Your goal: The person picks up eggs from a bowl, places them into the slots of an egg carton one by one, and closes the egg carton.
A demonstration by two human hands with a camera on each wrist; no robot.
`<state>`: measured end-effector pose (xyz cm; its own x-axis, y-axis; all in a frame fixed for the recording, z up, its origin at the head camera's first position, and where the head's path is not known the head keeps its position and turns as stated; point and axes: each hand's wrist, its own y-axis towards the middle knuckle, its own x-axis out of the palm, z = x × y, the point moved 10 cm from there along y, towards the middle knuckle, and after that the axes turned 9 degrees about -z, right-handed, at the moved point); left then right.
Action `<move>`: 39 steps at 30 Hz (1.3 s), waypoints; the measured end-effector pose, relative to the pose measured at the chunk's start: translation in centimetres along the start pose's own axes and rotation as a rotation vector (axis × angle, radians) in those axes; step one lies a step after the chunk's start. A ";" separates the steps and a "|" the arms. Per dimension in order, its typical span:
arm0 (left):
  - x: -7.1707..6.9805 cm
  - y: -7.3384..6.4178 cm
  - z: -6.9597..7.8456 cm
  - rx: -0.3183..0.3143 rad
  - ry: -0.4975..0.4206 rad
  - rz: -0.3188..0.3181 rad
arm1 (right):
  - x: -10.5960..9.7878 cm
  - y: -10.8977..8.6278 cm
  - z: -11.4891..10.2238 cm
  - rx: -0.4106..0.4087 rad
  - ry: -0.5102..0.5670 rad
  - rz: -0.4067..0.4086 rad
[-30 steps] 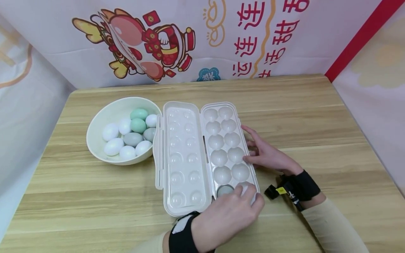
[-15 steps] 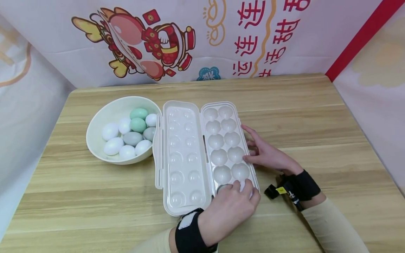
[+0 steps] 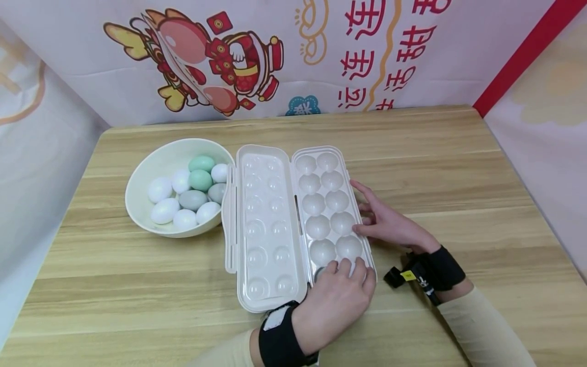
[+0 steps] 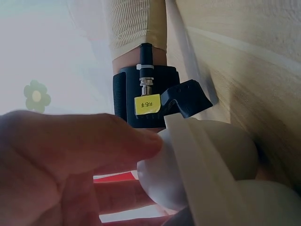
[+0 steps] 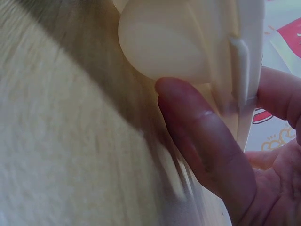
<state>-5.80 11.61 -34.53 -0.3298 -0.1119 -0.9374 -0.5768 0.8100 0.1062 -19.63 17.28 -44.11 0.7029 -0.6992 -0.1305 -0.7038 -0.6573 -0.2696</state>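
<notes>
An egg carton (image 3: 318, 227) of white plastic lies unfolded, its lid (image 3: 266, 229) to the left and its cupped tray to the right. My left hand (image 3: 333, 303) is over the near end of the tray. Its thumb and fingers pinch a white egg (image 4: 162, 174) at the nearest right cup; the hand mostly hides it in the head view. Beside that egg, a sliver of a grey egg (image 3: 319, 274) shows in the nearest left cup. At the tray's right side, my right hand (image 3: 390, 224) grips the edge, thumb (image 5: 202, 132) against the underside of a cup.
A cream bowl (image 3: 137, 199) stands left of the carton, holding several white, grey and green eggs (image 3: 200, 180); the lid's latch flap overlaps its rim. A printed cloth (image 3: 293, 61) hangs behind the wooden table (image 3: 440, 148).
My left hand has moved slightly forward and lowered the white egg into the nearest right cup, covering more of the grey egg. My right hand and the carton have stayed in place.
</notes>
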 end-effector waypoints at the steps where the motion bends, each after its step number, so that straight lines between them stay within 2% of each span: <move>1: 0.1 0.0 0.0 -0.001 -0.001 -0.001 | 0.0 0.0 0.0 0.002 0.000 0.001; 10: 0.5 0.2 -0.1 -0.028 -0.038 -0.015 | 0.0 -0.1 -0.2 0.008 -0.015 0.008; 17: 1.2 0.3 0.1 -0.012 -0.059 -0.068 | 0.0 -0.1 -0.1 0.005 -0.020 0.012; 22: 1.2 0.4 0.0 -0.016 -0.055 -0.078 | 0.0 -0.1 0.0 0.005 -0.023 0.011; 35: 1.0 0.2 0.0 -0.016 -0.032 -0.052 | -0.1 0.0 0.3 0.015 -0.021 0.014; 39: 0.6 0.2 -0.2 -0.025 -0.010 -0.025 | -0.1 0.0 0.3 0.009 -0.018 0.013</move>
<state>-6.26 11.61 -35.04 -0.3074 -0.1263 -0.9432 -0.6030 0.7926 0.0904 -19.68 17.40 -44.37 0.6955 -0.7025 -0.1508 -0.7119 -0.6455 -0.2765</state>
